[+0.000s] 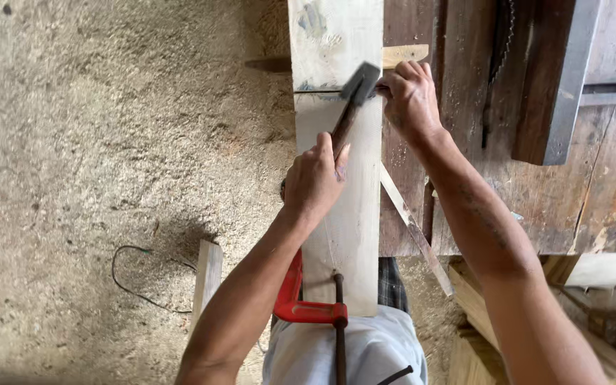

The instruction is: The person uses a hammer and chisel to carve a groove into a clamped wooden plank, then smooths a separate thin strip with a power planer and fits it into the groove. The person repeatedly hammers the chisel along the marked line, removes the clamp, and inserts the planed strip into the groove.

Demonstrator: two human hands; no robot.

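The left hand [315,182] is closed in a fist around the dark wooden handle of a hammer with a grey metal head [354,100], gripping the handle low down, so that the head points up and away and rests at the seam across a long pale wooden plank [340,214]. The right hand [409,96] is curled narrow, its fingertips pinched together just beside the hammer head at the right edge of the plank; whatever small thing it pinches is too small to tell. The plank runs away from the person, lying along the left edge of a dark, worn wooden workbench [536,192], and the hammer lies slanted over its middle, between the two hands. At the near end of the plank a red metal clamp [301,303] grips it, with a dark screw bar running down from it. A thin pale wooden strip [415,235] leans slantwise beside the right forearm. To the left, the floor is covered in sawdust [94,142], and a thin black cable [137,285] curls across it near a short pale wooden offcut [207,278].
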